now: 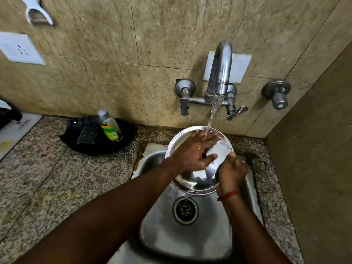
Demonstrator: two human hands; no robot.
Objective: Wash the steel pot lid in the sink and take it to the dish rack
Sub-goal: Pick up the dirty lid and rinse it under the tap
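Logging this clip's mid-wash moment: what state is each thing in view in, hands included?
Sink: drain uncovered.
Steel pot lid: wet, held above the sink.
Left hand: fingers spread flat on the lid.
Right hand: grips the lid's rim.
Tap: running, stream lands on left hand and lid.
Soap bottle: capped, leaning in the black tray.

Dim warm light, wide-angle warp, blurred edges.
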